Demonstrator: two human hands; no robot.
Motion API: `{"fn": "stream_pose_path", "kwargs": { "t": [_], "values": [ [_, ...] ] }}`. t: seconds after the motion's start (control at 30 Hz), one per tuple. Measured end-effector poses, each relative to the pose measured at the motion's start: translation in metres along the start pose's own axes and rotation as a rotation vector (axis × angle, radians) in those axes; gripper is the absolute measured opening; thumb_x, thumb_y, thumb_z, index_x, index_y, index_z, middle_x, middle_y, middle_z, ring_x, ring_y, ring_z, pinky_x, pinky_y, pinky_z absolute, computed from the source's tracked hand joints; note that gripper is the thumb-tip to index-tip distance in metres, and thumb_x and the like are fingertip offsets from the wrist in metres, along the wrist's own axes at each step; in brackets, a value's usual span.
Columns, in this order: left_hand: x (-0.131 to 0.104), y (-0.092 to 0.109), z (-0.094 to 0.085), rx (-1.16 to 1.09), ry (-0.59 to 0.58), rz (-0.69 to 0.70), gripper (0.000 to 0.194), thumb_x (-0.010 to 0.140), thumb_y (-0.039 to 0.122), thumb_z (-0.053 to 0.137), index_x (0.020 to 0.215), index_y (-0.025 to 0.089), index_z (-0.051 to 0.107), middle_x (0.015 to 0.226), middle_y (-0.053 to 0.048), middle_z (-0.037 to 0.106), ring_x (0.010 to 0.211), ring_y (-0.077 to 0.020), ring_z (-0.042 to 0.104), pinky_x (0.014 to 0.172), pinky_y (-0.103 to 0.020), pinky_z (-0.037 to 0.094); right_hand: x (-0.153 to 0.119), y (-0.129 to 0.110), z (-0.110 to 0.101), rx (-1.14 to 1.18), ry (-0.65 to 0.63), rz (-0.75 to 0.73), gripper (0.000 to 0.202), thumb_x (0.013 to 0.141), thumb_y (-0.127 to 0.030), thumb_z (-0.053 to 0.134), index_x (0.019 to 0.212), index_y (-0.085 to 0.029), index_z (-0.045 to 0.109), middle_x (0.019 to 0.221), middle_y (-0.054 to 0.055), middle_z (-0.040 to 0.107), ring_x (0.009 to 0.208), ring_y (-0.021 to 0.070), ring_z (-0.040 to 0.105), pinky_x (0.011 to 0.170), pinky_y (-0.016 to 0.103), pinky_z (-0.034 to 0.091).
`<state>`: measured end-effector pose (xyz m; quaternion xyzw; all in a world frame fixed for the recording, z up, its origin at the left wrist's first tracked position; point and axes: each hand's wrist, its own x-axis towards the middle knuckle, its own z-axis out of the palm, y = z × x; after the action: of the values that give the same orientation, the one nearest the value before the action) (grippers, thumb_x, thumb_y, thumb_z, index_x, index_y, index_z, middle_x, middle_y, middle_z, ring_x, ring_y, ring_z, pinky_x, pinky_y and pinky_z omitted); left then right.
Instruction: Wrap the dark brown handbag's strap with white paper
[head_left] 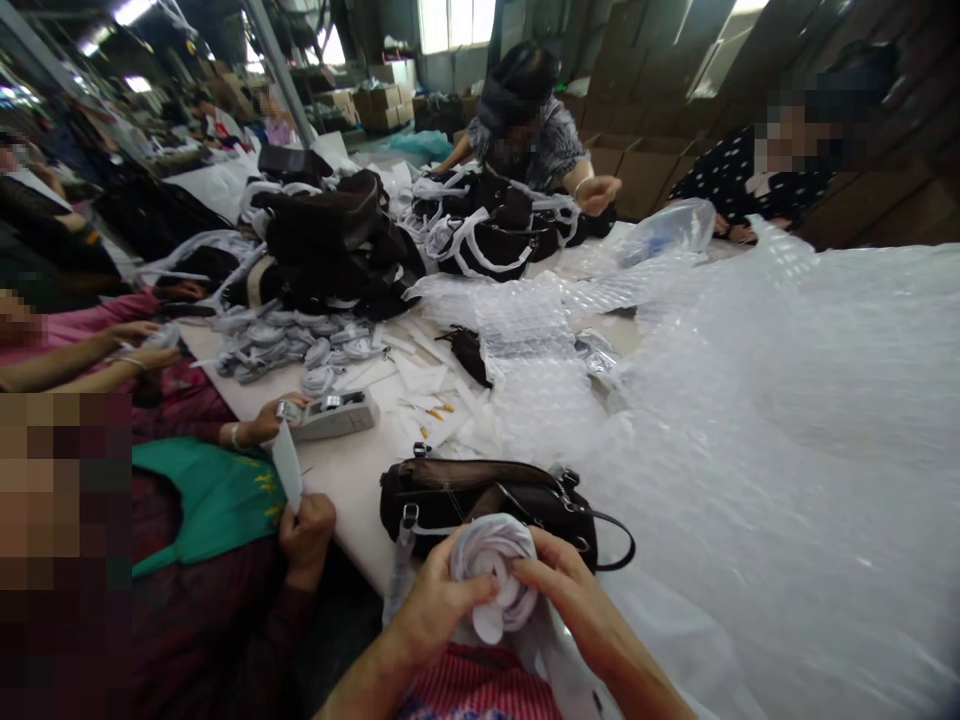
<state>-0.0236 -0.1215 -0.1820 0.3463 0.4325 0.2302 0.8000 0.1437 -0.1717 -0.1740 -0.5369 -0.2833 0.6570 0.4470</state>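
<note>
White rolled strap (495, 575), wound into a soft rosette of flat webbing, sits at the near edge of the table between the person's two hands, just in front of an open black handbag (487, 500). Left hand (435, 600) cups the roll from the left, fingers curled against its side; right hand (574, 590) presses in from the right with thumb and fingertips on the coil, so both hands close on the roll together. A loose tail of the same white webbing hangs down from the roll toward the person's lap. The handbag lies on its side with its long axis running left to right, its open mouth facing up and slightly near, a brown lining showing inside, metal rings at both ends and a thin black loop handle curving off to the right. The pale tabletop (352, 480) shows a bare strip left of the bag, running to the near-left edge, where a seated co-worker's hand (307, 535) holds a slip of white paper (287, 465). A grey tape dispenser (334, 413) stands beyond that strip. To the right, crinkled clear bubble wrap (787, 450) covers the surface all the way to the right edge and crowds up against the bag. Farther off lie a heap of grey-white coiled straps (292, 345) and piles of black bags (337, 240), with other people working around them.
</note>
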Motion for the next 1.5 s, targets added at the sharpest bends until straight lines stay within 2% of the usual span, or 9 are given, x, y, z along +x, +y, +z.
{"fn": "stream_pose_path", "kwargs": {
  "t": [0.23,0.47,0.6,0.77,0.97,1.07,1.13,1.27,1.5],
  "values": [
    [-0.008,0.008,-0.004,-0.208,-0.089,-0.149,0.055,0.050,0.020,0.086,0.103,0.018,0.072,0.085,-0.002,0.072,0.075,-0.0141,0.061,0.069,-0.024,0.046,-0.003,0.012,0.002,0.447,-0.102,0.196,0.035,0.062,-0.029,0.081,0.095,-0.018,0.076,0.077,0.003,0.076,0.070,0.0179,0.065,0.071,0.029,0.048],
    [-0.019,0.005,-0.016,-0.242,-0.238,-0.261,0.059,0.047,0.015,0.087,0.104,0.015,0.074,0.086,-0.005,0.073,0.075,-0.0141,0.062,0.069,-0.022,0.048,-0.009,0.002,0.002,0.413,-0.362,0.230,0.036,0.068,-0.034,0.079,0.099,-0.016,0.075,0.076,0.003,0.074,0.072,0.0169,0.066,0.071,0.026,0.046],
    [-0.024,0.001,-0.019,-0.219,-0.258,-0.295,0.060,0.046,0.016,0.088,0.105,0.017,0.074,0.085,-0.004,0.074,0.072,-0.0133,0.063,0.069,-0.022,0.049,-0.018,0.001,0.003,0.113,-0.375,0.187,0.038,0.069,-0.036,0.077,0.103,-0.019,0.072,0.086,0.002,0.073,0.085,0.0212,0.066,0.079,0.030,0.049],
    [-0.024,-0.001,-0.022,-0.206,-0.323,-0.363,0.064,0.045,0.018,0.090,0.107,0.016,0.074,0.089,-0.005,0.075,0.074,-0.0132,0.066,0.072,-0.023,0.052,-0.033,-0.002,0.000,-0.462,-0.116,-0.129,0.051,0.068,-0.016,0.069,0.118,-0.026,0.064,0.105,0.004,0.067,0.101,0.0235,0.063,0.090,0.035,0.052],
    [-0.019,-0.005,-0.023,-0.204,-0.342,-0.383,0.064,0.050,0.018,0.090,0.111,0.014,0.072,0.089,-0.005,0.075,0.076,-0.0129,0.066,0.075,-0.024,0.050,-0.033,-0.025,-0.001,-1.030,-0.353,-0.403,0.023,0.087,-0.009,0.059,0.098,-0.027,0.069,0.133,0.008,0.058,0.102,0.0205,0.066,0.085,0.033,0.055],
    [-0.014,-0.006,-0.023,-0.175,-0.359,-0.428,0.062,0.047,0.021,0.091,0.105,0.012,0.073,0.082,-0.004,0.073,0.074,-0.0134,0.065,0.074,-0.025,0.049,-0.027,-0.024,0.004,-1.330,-0.329,-0.639,0.010,0.086,-0.018,0.070,0.081,-0.022,0.062,0.111,0.004,0.067,0.091,0.0214,0.064,0.078,0.035,0.051],
    [-0.013,-0.005,-0.022,-0.163,-0.360,-0.444,0.061,0.045,0.020,0.091,0.103,0.011,0.073,0.078,-0.002,0.071,0.071,-0.0128,0.063,0.072,-0.024,0.048,-0.026,-0.021,0.007,-1.413,-0.320,-0.794,0.019,0.083,-0.023,0.075,0.076,-0.022,0.057,0.086,-0.001,0.064,0.078,0.0192,0.058,0.068,0.033,0.044],
    [-0.014,-0.005,-0.021,-0.178,-0.364,-0.449,0.057,0.047,0.023,0.092,0.099,0.011,0.073,0.079,-0.001,0.069,0.071,-0.0116,0.062,0.074,-0.025,0.047,-0.032,-0.015,0.004,-1.413,-0.346,-0.940,0.018,0.093,-0.024,0.060,0.077,-0.021,0.052,0.079,-0.002,0.057,0.072,0.0171,0.049,0.065,0.034,0.036],
    [-0.008,-0.010,-0.021,-0.148,-0.405,-0.485,0.049,0.048,0.026,0.092,0.090,0.011,0.072,0.076,0.000,0.068,0.068,-0.0115,0.060,0.073,-0.026,0.046,-0.031,-0.007,-0.005,-1.303,-0.415,-0.802,0.034,0.104,-0.034,0.030,0.081,-0.023,0.052,0.083,0.000,0.059,0.071,0.0177,0.046,0.064,0.036,0.027]
  ]
}}
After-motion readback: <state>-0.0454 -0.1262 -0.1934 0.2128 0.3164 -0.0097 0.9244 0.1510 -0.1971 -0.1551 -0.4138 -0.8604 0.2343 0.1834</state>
